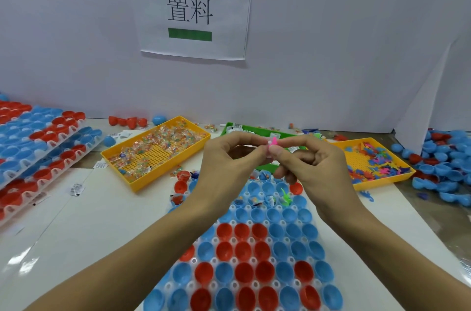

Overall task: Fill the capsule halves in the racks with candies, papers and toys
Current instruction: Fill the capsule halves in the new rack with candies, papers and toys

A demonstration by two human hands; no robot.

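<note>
The rack (254,254) of red and blue capsule halves runs off the bottom edge, bare table (76,234) to its left. Above its far end, the left hand (229,163) and right hand (313,165) together pinch a small pink toy (274,142), hiding most of the green tray (229,128). Yellow trays flank it: candies (163,142) left, toys (377,158) right.

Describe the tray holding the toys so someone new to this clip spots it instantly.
Start at the paper sign on the back wall, then drop to the table and look right. Past the green tray sits a yellow tray of mixed small plastic figures; the other yellow tray, on the left, holds clear-wrapped candies instead.
</note>
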